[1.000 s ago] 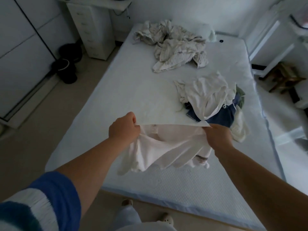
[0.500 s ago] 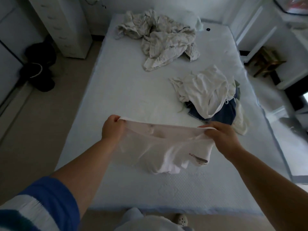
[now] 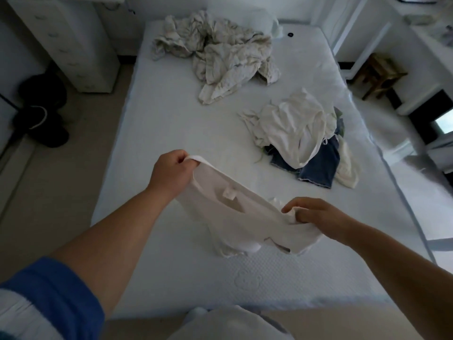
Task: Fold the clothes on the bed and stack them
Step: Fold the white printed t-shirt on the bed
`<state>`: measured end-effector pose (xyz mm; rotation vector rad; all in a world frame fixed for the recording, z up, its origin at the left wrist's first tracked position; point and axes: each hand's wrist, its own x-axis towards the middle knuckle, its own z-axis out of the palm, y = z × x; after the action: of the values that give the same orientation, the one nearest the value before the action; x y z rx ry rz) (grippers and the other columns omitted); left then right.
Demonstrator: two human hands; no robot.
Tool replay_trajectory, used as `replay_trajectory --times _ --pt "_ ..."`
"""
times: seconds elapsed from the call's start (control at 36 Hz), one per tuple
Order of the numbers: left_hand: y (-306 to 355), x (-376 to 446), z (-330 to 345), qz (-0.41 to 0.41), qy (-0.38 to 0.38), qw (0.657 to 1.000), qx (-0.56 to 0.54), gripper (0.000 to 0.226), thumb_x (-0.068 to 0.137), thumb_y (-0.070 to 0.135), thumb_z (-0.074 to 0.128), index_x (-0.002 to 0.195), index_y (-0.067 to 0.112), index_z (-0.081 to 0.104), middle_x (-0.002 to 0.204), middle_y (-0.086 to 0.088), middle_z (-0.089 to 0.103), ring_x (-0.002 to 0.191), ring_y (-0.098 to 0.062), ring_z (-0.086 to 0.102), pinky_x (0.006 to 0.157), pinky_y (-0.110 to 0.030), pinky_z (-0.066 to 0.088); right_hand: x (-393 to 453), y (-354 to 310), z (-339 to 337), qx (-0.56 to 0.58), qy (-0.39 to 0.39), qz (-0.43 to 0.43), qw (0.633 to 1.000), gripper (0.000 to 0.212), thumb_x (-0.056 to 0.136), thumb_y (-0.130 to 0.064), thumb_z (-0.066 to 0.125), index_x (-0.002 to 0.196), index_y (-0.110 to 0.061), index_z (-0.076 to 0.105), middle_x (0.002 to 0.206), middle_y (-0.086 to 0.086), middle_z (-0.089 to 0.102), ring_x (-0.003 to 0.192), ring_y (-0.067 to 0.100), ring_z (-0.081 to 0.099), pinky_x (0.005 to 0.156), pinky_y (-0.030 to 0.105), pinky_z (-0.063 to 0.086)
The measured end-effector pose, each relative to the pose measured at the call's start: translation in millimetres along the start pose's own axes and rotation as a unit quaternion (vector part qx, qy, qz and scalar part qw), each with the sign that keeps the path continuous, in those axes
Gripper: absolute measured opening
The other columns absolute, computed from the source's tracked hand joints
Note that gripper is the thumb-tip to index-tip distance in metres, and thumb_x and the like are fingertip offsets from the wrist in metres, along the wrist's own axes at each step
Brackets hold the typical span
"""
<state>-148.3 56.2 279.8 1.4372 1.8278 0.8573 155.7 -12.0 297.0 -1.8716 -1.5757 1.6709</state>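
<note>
1. Left hand (image 3: 171,171): raised over the near half of the bed, fingers curled tight on the upper corner of a white knit garment. The forearm is bare, with a blue and white striped sleeve (image 3: 46,300) pushed up near the elbow.
2. Right hand (image 3: 316,217): lower and closer to the camera than the left, thumb and fingers pinched on the opposite corner of the same garment.
3. White knit garment with a small sewn label (image 3: 235,217): stretched on a slant between the two hands, label facing up just below the neck opening. Its lower part hangs bunched and touches the mattress below the right hand.
4. Bed with a white quilted mattress cover (image 3: 171,123): fills the middle of the view, bare in its left and near portions.
5. Loose pile of unfolded clothes (image 3: 301,138): on the right side of the bed, beyond the right hand. A crumpled white top lies uppermost, over a dark blue denim piece (image 3: 316,168), with a pale cream item at the right edge.
6. Rumpled off-white patterned sheet or blanket (image 3: 220,55): heaped at the far end of the bed, well apart from the hands.
7. White chest of drawers (image 3: 71,42): on the floor left of the bed's far end.
8. Dark rounded objects (image 3: 44,114): on the floor just in front of the drawers, kind not discernible.
9. Small wooden stool (image 3: 380,74): on the floor right of the bed.
</note>
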Motion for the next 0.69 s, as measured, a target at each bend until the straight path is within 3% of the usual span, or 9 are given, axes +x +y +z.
replay_trajectory --times 0.11,0.19,0.25,0.33,0.39,0.47,0.53,0.58,0.69 --pt "11.5 -0.9 -3.7 0.018 -0.002 0.999 0.042 0.034 0.073 0.035 0.060 0.052 0.013 0.045 0.047 0.003 0.041 0.050 -0.013 0.040 0.047 -0.028 0.027 -5.9 2.4 -21.4 0.049 0.033 -0.002 0.998 0.021 0.090 -0.007 0.051 0.083 -0.011 0.070 0.078 0.003 0.067 0.067 0.008 0.061 0.061 0.011 0.048" --pt "24.4 -4.6 -4.2 0.036 -0.036 0.996 0.073 0.043 0.067 0.044 0.061 0.048 0.015 0.035 0.041 0.004 0.036 0.043 -0.009 0.034 0.043 -0.024 0.020 -6.7 1.0 -42.5 0.142 0.086 -0.025 0.986 0.020 0.089 -0.001 0.046 0.092 0.007 0.064 0.081 0.012 0.058 0.073 0.018 0.056 0.072 0.032 0.048" --pt "33.5 -6.9 -3.3 0.045 -0.051 0.996 0.058 0.047 0.069 0.043 0.066 0.050 0.017 0.033 0.042 0.005 0.032 0.043 -0.009 0.030 0.044 -0.025 0.019 -9.9 -4.1 -57.8 0.185 0.060 -0.062 0.979 0.019 0.084 -0.008 0.050 0.094 0.003 0.061 0.088 0.014 0.060 0.084 0.026 0.057 0.077 0.031 0.045" --pt "47.1 -4.8 -5.9 0.029 -0.099 0.995 0.011 0.038 0.077 0.031 0.072 0.055 0.014 0.045 0.047 0.008 0.038 0.046 -0.008 0.036 0.048 -0.024 0.027 -18.3 -12.6 -86.2 0.244 0.051 -0.087 0.964 0.023 0.086 -0.010 0.043 0.093 -0.003 0.064 0.085 0.003 0.072 0.080 0.018 0.065 0.072 0.024 0.051" --pt "58.7 -4.4 -9.5 0.009 -0.158 0.987 -0.032 0.031 0.074 0.031 0.073 0.053 0.017 0.056 0.046 0.011 0.045 0.045 -0.004 0.039 0.048 -0.018 0.031 -21.5 -14.9 -108.3 0.250 0.059 -0.084 0.963 0.030 0.091 -0.003 0.033 0.099 0.002 0.062 0.090 0.008 0.071 0.084 0.021 0.066 0.074 0.027 0.053" --pt "74.7 -1.9 -11.9 0.007 -0.216 0.970 -0.107 0.034 0.083 0.018 0.055 0.051 0.022 0.063 0.048 0.013 0.051 0.050 -0.001 0.043 0.051 -0.014 0.034 -23.0 -18.5 -135.6 0.142 0.096 -0.050 0.984 0.033 0.088 0.008 0.034 0.111 0.010 0.057 0.100 0.019 0.062 0.091 0.034 0.056 0.092 0.043 0.043" --pt "85.7 -0.2 -11.9 0.020 -0.230 0.969 -0.083 0.023 0.079 0.012 0.051 0.061 0.018 0.064 0.051 0.012 0.055 0.053 -0.002 0.045 0.051 -0.013 0.036 -24.0 -18.3 -149.3 -0.035 0.117 -0.062 0.991 0.033 0.087 0.014 0.038 0.102 -0.001 0.064 0.098 0.014 0.063 0.088 0.025 0.055 0.091 0.034 0.039" --pt "95.2 3.0 -11.1 0.038 -0.230 0.972 -0.012 0.013 0.073 0.014 0.057 0.062 0.017 0.063 0.050 0.012 0.055 0.050 0.000 0.045 0.050 -0.013 0.034 -26.1 -18.1 -160.6 -0.202 0.114 -0.077 0.970 0.027 0.089 0.007 0.048 0.096 -0.013 0.065 0.098 0.009 0.064 0.091 0.021 0.055 0.083 0.026 0.035" --pt "101.9 11.6 -8.4 0.082 -0.212 0.965 0.133 0.017 0.080 0.018 0.070 0.065 0.025 0.065 0.062 0.011 0.061 0.056 0.000 0.051 0.053 -0.015 0.037 -32.1 -10.8 -177.6 -0.271 0.114 -0.095 0.951 0.024 0.088 -0.001 0.057 0.084 -0.022 0.066 0.084 0.001 0.065 0.081 0.014 0.057 0.068 0.013 0.036"
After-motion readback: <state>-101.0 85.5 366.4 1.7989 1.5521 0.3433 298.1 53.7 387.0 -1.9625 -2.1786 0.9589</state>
